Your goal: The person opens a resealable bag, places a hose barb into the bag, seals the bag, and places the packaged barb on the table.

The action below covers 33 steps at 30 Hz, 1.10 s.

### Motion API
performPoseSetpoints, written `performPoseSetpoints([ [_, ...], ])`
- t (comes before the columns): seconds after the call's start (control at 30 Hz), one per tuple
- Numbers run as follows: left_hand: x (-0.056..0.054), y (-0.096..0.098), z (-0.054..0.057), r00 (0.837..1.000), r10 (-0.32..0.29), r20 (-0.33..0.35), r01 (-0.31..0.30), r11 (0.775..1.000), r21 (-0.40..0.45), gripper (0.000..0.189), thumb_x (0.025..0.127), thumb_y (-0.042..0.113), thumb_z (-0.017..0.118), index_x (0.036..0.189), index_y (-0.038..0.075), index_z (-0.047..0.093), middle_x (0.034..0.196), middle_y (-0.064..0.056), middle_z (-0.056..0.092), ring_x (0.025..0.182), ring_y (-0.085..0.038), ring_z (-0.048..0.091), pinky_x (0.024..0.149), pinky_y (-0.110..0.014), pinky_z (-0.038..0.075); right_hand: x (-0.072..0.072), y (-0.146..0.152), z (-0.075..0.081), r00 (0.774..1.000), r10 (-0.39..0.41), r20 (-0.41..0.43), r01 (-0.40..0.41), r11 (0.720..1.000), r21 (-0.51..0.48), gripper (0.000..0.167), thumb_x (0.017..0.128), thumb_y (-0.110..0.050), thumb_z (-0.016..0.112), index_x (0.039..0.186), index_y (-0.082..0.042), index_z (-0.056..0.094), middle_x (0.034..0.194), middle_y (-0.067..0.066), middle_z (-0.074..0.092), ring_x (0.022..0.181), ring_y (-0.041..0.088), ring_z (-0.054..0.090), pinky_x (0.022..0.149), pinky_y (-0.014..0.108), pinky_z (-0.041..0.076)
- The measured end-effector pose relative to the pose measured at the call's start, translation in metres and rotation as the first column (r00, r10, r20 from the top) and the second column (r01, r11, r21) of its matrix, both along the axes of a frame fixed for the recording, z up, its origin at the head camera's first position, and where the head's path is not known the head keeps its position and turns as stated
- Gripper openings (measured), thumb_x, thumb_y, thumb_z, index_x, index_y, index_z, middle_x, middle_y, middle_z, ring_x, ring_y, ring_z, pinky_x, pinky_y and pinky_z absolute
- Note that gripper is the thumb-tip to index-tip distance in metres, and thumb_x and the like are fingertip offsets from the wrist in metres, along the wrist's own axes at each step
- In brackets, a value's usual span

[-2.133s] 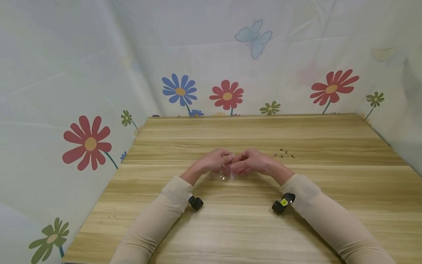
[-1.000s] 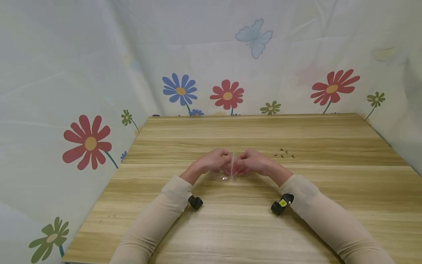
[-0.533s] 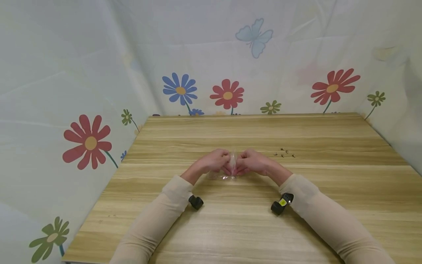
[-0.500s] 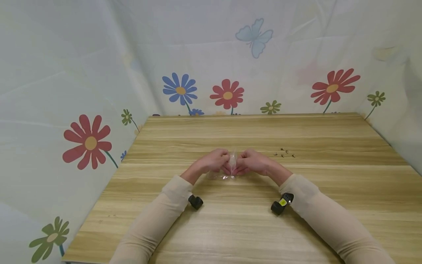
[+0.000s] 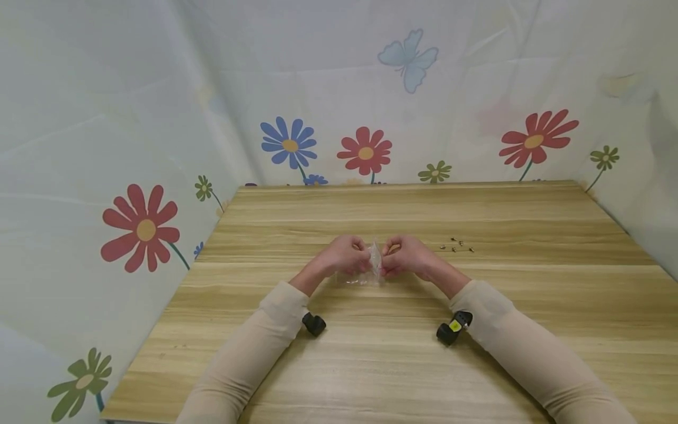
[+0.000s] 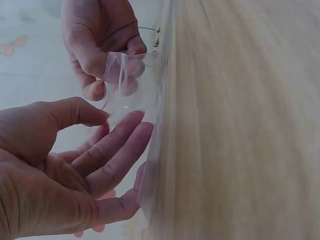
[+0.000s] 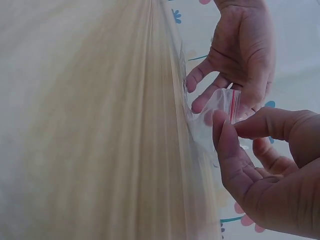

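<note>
Between my hands in the head view is a small clear plastic zip bag, its lower part close over the table. My left hand holds one side; in the left wrist view its thumb and fingers curl at the film. The thumb and index finger of my right hand pinch the bag's zip edge, where a red strip shows in the right wrist view. Clear film stands up between the two hands.
Several small metal pieces like screws lie on the wood-grain table, right of and beyond my right hand. A flower-printed cloth hangs behind the table. Each sleeve carries a black wrist camera.
My fingers have shifted along the bag's edge and a little more film now shows between the hands. The right thumb and index finger have opened a rounder gap. The small metal pieces stay put.
</note>
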<state>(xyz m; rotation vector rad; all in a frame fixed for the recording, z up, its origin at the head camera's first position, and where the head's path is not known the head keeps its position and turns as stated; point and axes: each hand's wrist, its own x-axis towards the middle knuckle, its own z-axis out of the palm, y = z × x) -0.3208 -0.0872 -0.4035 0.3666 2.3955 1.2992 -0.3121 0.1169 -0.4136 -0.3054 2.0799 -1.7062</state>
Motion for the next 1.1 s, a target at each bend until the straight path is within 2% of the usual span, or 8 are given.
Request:
performPoseSetpoints([
  [0.1,-0.0001,0.0011,-0.0008,1.0,0.024,-0.018,-0.024,1.0,0.008,0.005,0.09,0.004,0.06,0.093,0.003,0.056,0.084,-0.013,0.075,0.074,-0.019,0.069,0.054,-0.026,0.047,-0.0006,0.0,-0.0003,0.999,0.01,-0.03,-0.009,0.999,0.03,0.008,0.09,0.009,0.061,0.099,0.01,0.062,0.084,0.018,0.07,0.073,0.022,0.07,0.072,0.039,0.06],
  [0.27,-0.0021,0.0012,-0.0044,0.999,0.03,-0.028,-0.029,0.998,0.058,0.015,0.089,-0.002,0.063,0.094,0.005,0.05,0.081,-0.013,0.074,0.071,-0.019,0.07,0.047,-0.024,0.039,-0.0002,-0.0006,-0.0002,0.996,0.024,-0.08,-0.018,0.997,0.077,0.024,0.089,0.011,0.059,0.111,0.013,0.069,0.082,0.017,0.071,0.071,0.018,0.069,0.07,0.037,0.06],
  [0.47,-0.0023,0.0005,-0.005,1.0,0.021,-0.017,-0.02,0.996,0.082,0.008,0.093,0.0,0.061,0.098,0.006,0.063,0.082,-0.013,0.074,0.069,-0.02,0.068,0.048,-0.026,0.041,0.0029,-0.0019,0.0034,0.991,0.005,-0.136,0.017,0.987,0.16,0.029,0.091,0.009,0.057,0.118,0.014,0.066,0.079,0.014,0.071,0.07,0.016,0.068,0.068,0.034,0.059],
  [0.6,-0.0021,0.0003,-0.0042,0.999,0.012,-0.033,-0.011,0.998,0.054,0.016,0.095,0.001,0.059,0.101,0.005,0.073,0.082,-0.012,0.074,0.068,-0.019,0.066,0.05,-0.027,0.044,0.0048,-0.0018,0.006,0.98,-0.008,-0.199,0.054,0.972,0.228,0.025,0.093,0.001,0.06,0.115,0.011,0.069,0.079,0.014,0.072,0.072,0.018,0.07,0.069,0.035,0.059],
  [0.73,-0.0014,0.0002,-0.0032,0.998,0.002,-0.059,-0.001,1.0,0.008,0.024,0.096,0.001,0.055,0.105,0.004,0.077,0.083,-0.009,0.074,0.066,-0.018,0.062,0.051,-0.027,0.044,0.0064,-0.0012,0.0075,0.97,-0.016,-0.242,0.08,0.963,0.257,0.023,0.093,-0.004,0.064,0.11,0.009,0.072,0.082,0.015,0.073,0.074,0.02,0.071,0.07,0.036,0.059],
  [0.87,-0.0012,0.0008,-0.0035,0.997,0.001,-0.078,-0.003,1.0,-0.024,0.022,0.098,0.009,0.057,0.107,0.004,0.077,0.083,-0.007,0.073,0.066,-0.018,0.062,0.052,-0.026,0.046,0.0058,-0.001,0.0062,0.967,-0.016,-0.253,0.08,0.966,0.246,0.025,0.09,0.002,0.063,0.112,0.01,0.071,0.086,0.016,0.073,0.073,0.017,0.07,0.069,0.036,0.059],
  [1.0,-0.0013,0.0021,-0.0045,0.996,0.003,-0.089,-0.007,0.999,-0.044,0.018,0.098,0.016,0.063,0.098,0.004,0.077,0.081,-0.006,0.072,0.066,-0.017,0.063,0.052,-0.024,0.046,0.0062,-0.0011,0.0056,0.965,0.011,-0.264,0.057,0.967,0.248,0.024,0.089,0.007,0.06,0.11,0.007,0.073,0.089,0.017,0.073,0.071,0.016,0.067,0.068,0.036,0.059],
  [1.1,-0.0011,0.0037,-0.0047,0.996,0.003,-0.095,-0.008,0.998,-0.059,0.014,0.096,0.014,0.067,0.095,0.004,0.077,0.079,-0.008,0.072,0.063,-0.016,0.06,0.051,-0.023,0.044,0.0071,-0.0012,0.0065,0.959,0.028,-0.283,0.052,0.961,0.272,0.024,0.09,0.007,0.058,0.108,0.006,0.074,0.093,0.018,0.072,0.071,0.015,0.066,0.067,0.034,0.058],
])
